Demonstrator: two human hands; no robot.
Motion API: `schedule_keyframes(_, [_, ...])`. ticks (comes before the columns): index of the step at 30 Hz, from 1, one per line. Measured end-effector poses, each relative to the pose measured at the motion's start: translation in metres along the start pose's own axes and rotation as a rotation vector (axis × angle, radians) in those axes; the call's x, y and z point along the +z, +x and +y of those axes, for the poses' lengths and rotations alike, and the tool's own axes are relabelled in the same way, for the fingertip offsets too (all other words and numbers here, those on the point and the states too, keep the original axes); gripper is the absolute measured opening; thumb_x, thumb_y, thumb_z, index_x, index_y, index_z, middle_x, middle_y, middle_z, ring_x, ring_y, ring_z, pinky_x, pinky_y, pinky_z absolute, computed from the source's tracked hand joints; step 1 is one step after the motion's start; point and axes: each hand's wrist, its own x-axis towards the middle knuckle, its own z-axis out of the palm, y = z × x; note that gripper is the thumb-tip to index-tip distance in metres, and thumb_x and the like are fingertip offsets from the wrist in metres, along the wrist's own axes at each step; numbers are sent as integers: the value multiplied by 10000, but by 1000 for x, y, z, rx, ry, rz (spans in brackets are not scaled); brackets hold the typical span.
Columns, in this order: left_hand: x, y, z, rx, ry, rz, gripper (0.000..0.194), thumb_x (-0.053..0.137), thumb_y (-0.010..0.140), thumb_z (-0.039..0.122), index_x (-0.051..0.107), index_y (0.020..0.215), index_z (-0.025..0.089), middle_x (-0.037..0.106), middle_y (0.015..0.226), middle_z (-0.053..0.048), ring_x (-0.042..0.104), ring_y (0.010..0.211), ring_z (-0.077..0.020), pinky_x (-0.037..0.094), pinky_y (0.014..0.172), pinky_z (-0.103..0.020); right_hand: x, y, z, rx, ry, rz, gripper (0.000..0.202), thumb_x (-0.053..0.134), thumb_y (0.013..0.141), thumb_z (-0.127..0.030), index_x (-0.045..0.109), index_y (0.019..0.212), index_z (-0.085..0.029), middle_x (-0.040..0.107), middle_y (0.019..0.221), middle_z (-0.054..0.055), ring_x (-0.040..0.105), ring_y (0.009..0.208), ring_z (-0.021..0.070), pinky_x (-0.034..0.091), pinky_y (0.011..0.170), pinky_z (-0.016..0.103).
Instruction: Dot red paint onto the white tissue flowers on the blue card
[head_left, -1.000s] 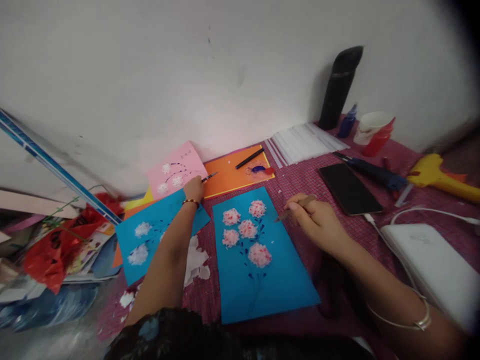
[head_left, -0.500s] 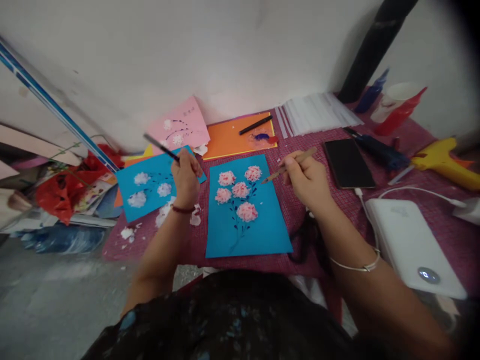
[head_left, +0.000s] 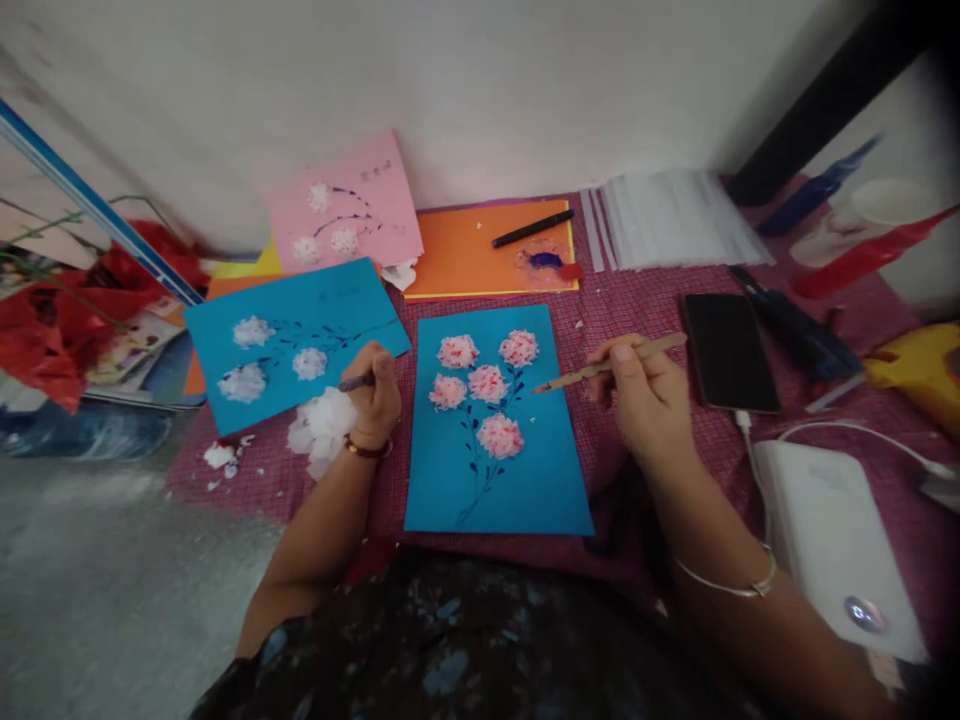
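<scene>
A blue sheet [head_left: 442, 490] lies in front of me, with several pink-and-white puffy flowers [head_left: 500, 437] and dark painted stems and leaves. My right hand [head_left: 649, 400], right of the sheet, grips a thin wooden paintbrush [head_left: 577, 376]; its tip is over the sheet's right part, beside the leaves. Closed around a dark pen-like stick [head_left: 356, 381], my left hand [head_left: 377, 400] is left of the sheet. Just beside that hand is crumpled white tissue [head_left: 322, 428]. Behind it lies a second blue sheet [head_left: 345, 290] with white flowers.
A pink sheet [head_left: 292, 200] leans at the back. Paint blobs [head_left: 546, 260] and a black pen [head_left: 532, 228] lie on an orange sheet [head_left: 450, 250]. To the right are white strips [head_left: 667, 220], a phone [head_left: 731, 350], a power bank [head_left: 832, 540] with cables and a yellow glue gun [head_left: 915, 365].
My left hand has lowered, and its stick has swung from pointing up and back to lying nearly level. The right hand with the paintbrush appears slightly lower and further right; the view has shifted too.
</scene>
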Motion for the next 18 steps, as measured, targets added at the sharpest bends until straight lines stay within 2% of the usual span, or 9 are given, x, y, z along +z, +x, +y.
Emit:
schedule_keyframes(2, [0, -2, 3, 108, -28, 128, 489, 167, 920, 608, 291, 624, 239, 346, 664, -25, 401, 661, -183, 373, 624, -326, -1, 1, 5, -22, 12, 12, 292, 472, 941, -452, 588, 801, -224, 524, 524, -37, 484, 454, 117, 375, 463, 260])
schedule_keyframes(4, [-1, -6, 8, 222, -66, 190, 504, 220, 921, 624, 327, 614, 239, 382, 652, -28, 402, 624, -175, 384, 627, -339, -3, 4, 9, -58, 19, 40, 283, 486, 937, -442, 599, 805, -219, 524, 520, -37, 484, 450, 116, 366, 457, 258])
schedule_keyframes(6, [-2, -13, 16, 316, -126, 187, 530, 246, 925, 635, 349, 589, 238, 414, 624, -30, 413, 595, -170, 390, 616, -347, -4, 7, 14, -90, 10, 62, 281, 491, 934, -441, 599, 802, -217, 524, 514, -36, 478, 441, 114, 359, 451, 258])
schedule_keyframes(10, [-3, -35, 37, 441, -303, 111, 559, 274, 936, 631, 389, 560, 234, 466, 560, -27, 454, 541, -160, 401, 564, -343, -4, 11, 21, -99, -68, 63, 306, 479, 928, -475, 571, 783, -222, 497, 488, -46, 455, 413, 112, 354, 433, 253])
schedule_keyframes(12, [-2, -49, 46, 461, -410, -22, 534, 285, 960, 578, 384, 569, 228, 456, 538, -14, 446, 511, -146, 388, 520, -323, -2, 11, 24, -111, -117, 44, 328, 459, 932, -496, 557, 774, -226, 482, 481, -51, 455, 409, 110, 355, 429, 248])
schedule_keyframes(14, [2, -63, 51, 495, -481, -317, 487, 322, 980, 494, 373, 580, 221, 434, 529, 3, 413, 495, -128, 355, 486, -298, 1, 10, 27, -125, -149, 14, 346, 441, 936, -508, 548, 764, -228, 470, 474, -55, 444, 399, 106, 346, 422, 242])
schedule_keyframes(16, [8, -76, 50, 591, -442, -632, 423, 395, 975, 407, 388, 600, 212, 447, 535, 16, 405, 493, -113, 329, 475, -280, 3, 8, 29, -121, -153, -15, 351, 446, 934, -508, 550, 755, -225, 467, 467, -56, 428, 390, 101, 330, 415, 239])
schedule_keyframes(18, [15, -88, 45, 748, -294, -794, 339, 479, 945, 351, 435, 642, 206, 518, 576, 16, 445, 510, -109, 319, 470, -273, 5, 6, 29, -93, -123, -22, 345, 471, 927, -499, 566, 753, -217, 478, 467, -51, 426, 395, 102, 315, 413, 240])
